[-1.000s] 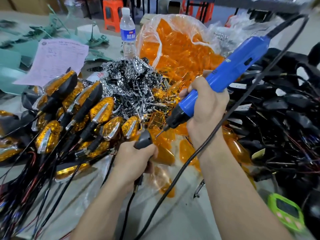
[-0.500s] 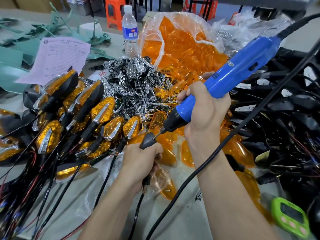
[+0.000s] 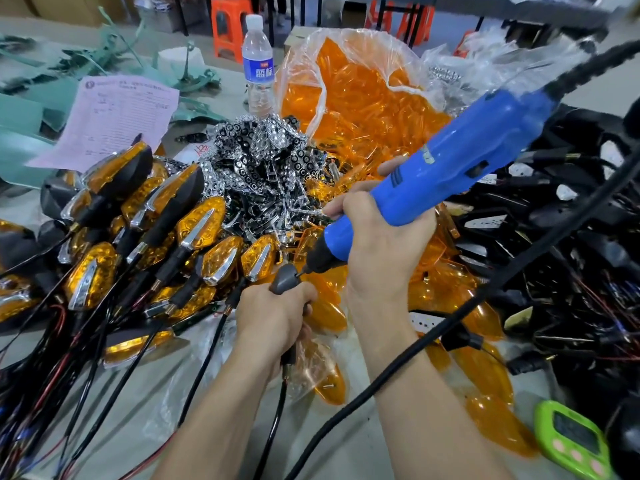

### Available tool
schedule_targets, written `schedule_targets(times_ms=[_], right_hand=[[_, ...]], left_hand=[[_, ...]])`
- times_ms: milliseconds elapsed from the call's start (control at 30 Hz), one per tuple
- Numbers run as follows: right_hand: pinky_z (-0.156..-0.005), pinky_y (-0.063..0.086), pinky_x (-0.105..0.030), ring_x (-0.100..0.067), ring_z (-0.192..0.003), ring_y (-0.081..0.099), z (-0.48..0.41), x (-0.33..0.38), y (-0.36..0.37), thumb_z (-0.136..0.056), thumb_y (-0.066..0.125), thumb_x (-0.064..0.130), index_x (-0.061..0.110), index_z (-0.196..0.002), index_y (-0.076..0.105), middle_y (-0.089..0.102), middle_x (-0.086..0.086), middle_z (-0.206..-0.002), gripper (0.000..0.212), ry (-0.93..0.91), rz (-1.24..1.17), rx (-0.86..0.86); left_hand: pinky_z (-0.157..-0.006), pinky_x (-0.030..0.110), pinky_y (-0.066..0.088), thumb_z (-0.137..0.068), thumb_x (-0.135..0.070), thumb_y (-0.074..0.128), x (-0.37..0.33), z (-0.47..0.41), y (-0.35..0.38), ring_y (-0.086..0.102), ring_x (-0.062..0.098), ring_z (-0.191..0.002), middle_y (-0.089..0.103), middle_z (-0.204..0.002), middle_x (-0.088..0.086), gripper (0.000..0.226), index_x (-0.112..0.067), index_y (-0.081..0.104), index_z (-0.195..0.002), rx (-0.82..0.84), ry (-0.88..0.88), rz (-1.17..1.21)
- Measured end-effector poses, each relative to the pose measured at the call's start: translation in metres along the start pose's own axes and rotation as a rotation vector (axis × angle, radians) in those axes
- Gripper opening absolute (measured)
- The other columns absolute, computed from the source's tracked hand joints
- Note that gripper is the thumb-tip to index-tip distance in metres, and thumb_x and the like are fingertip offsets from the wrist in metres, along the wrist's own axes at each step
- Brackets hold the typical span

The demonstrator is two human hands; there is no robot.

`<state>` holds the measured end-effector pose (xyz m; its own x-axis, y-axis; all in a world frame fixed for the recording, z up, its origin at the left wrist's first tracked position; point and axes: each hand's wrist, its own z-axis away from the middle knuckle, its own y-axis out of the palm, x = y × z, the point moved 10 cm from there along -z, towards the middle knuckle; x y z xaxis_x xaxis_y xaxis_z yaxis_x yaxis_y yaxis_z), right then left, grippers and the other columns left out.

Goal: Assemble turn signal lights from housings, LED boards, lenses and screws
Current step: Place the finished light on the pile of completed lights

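Note:
My left hand (image 3: 273, 317) grips a dark grey turn signal housing (image 3: 284, 279) at the table's centre, its black wire hanging below my fist. My right hand (image 3: 377, 244) holds a blue electric screwdriver (image 3: 446, 168), tilted down to the left, and its bit tip touches the back of the housing. A pile of finished amber-lensed signals (image 3: 166, 244) with black stems lies to the left. Loose amber lenses (image 3: 478, 341) are scattered under and right of my hands. Chrome LED reflector parts (image 3: 263, 161) are heaped behind.
A clear bag of amber lenses (image 3: 356, 98) and a water bottle (image 3: 258, 67) stand at the back. Black housings with wires (image 3: 571, 237) fill the right side. A green timer (image 3: 575, 441) sits at the lower right. A pink sheet of paper (image 3: 114, 119) lies at the back left.
The screwdriver has come down and left until its bit meets the housing. My left hand has shifted slightly with the housing.

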<state>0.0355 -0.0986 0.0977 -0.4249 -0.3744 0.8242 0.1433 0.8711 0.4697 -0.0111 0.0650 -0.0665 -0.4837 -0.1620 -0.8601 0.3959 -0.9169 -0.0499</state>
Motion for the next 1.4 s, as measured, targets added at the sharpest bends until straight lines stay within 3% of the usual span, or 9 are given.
schedule_targets(times_ms=[67,133,233,333,767,967,1133,1267,1400], right_hand=[[-0.064,0.054,-0.047,-0.052,-0.066,0.054,0.002,-0.002,0.008,-0.072,0.065,-0.008,0.033,-0.086,0.062,0.057,-0.010,-0.071,0.044,-0.021,0.019,0.065],[-0.066,0.055,-0.048,-0.049,-0.067,0.055,0.001,-0.008,0.013,-0.068,0.069,0.001,0.041,-0.078,0.063,0.059,-0.005,-0.073,0.042,0.006,-0.004,0.113],[-0.068,0.054,-0.041,-0.031,-0.064,0.059,-0.006,-0.017,0.014,-0.068,0.064,-0.006,0.024,-0.087,0.059,0.056,-0.004,-0.072,0.036,0.077,-0.136,0.211],[-0.069,0.053,-0.038,-0.026,-0.062,0.059,-0.008,-0.025,0.015,-0.073,0.051,-0.011,0.010,-0.094,0.048,0.053,-0.007,-0.071,0.030,0.146,-0.186,0.288],[-0.071,0.053,-0.035,-0.021,-0.066,0.058,0.003,-0.015,0.035,-0.068,0.038,-0.022,0.010,-0.094,0.047,0.056,-0.001,-0.074,0.042,0.132,-0.248,0.628],[-0.076,0.052,-0.035,-0.020,-0.070,0.059,0.009,-0.013,0.038,-0.071,0.056,-0.005,0.013,-0.098,0.049,0.059,0.000,-0.079,0.033,0.144,-0.326,0.734],[-0.081,0.049,-0.038,-0.019,-0.074,0.059,0.011,-0.008,0.039,-0.072,0.061,-0.003,0.018,-0.110,0.059,0.058,0.000,-0.081,0.043,0.171,-0.324,0.829],[-0.084,0.042,-0.042,-0.018,-0.070,0.059,0.004,0.003,0.031,-0.070,0.057,-0.003,0.021,-0.109,0.066,0.058,0.000,-0.078,0.047,0.222,-0.419,0.836],[-0.083,0.046,-0.040,-0.018,-0.069,0.058,-0.006,-0.003,0.015,-0.070,0.053,-0.008,0.014,-0.112,0.059,0.055,-0.002,-0.076,0.048,0.321,-0.346,0.687]], left_hand=[[-0.050,0.029,0.048,-0.077,-0.007,0.076,-0.001,-0.001,-0.001,0.053,0.018,-0.043,0.069,-0.062,0.011,0.008,-0.006,0.072,-0.070,-0.008,0.005,0.003],[-0.047,0.027,0.048,-0.077,-0.006,0.074,-0.002,0.000,-0.002,0.051,0.018,-0.043,0.068,-0.062,0.011,0.010,-0.007,0.071,-0.068,0.001,0.022,0.004],[-0.044,0.025,0.047,-0.078,-0.006,0.074,-0.003,0.003,-0.007,0.054,0.019,-0.044,0.068,-0.061,0.008,0.009,-0.008,0.070,-0.070,0.012,0.040,-0.019],[-0.045,0.026,0.046,-0.077,-0.005,0.073,-0.001,0.006,-0.008,0.053,0.020,-0.044,0.066,-0.061,0.009,0.011,-0.008,0.068,-0.067,0.045,0.050,-0.035],[-0.044,0.025,0.044,-0.079,-0.003,0.073,-0.006,0.015,-0.001,0.053,0.019,-0.049,0.067,-0.064,0.010,0.007,-0.004,0.067,-0.082,0.136,0.058,-0.066],[-0.043,0.023,0.044,-0.081,-0.003,0.073,-0.010,0.014,-0.006,0.052,0.018,-0.048,0.064,-0.062,0.008,0.008,-0.006,0.066,-0.078,0.135,0.057,-0.105],[-0.045,0.022,0.043,-0.083,-0.004,0.071,-0.016,0.015,-0.007,0.051,0.016,-0.050,0.064,-0.065,0.006,0.004,-0.004,0.067,-0.084,0.209,0.086,-0.184],[-0.043,0.020,0.038,-0.083,-0.007,0.071,-0.015,0.014,-0.019,0.050,0.014,-0.050,0.065,-0.070,0.006,0.020,0.006,0.068,-0.098,0.301,0.024,-0.161],[-0.040,0.019,0.037,-0.080,-0.020,0.075,-0.035,0.004,-0.048,0.052,0.014,-0.048,0.066,-0.073,0.009,0.038,0.010,0.067,-0.102,0.221,0.069,-0.097]])
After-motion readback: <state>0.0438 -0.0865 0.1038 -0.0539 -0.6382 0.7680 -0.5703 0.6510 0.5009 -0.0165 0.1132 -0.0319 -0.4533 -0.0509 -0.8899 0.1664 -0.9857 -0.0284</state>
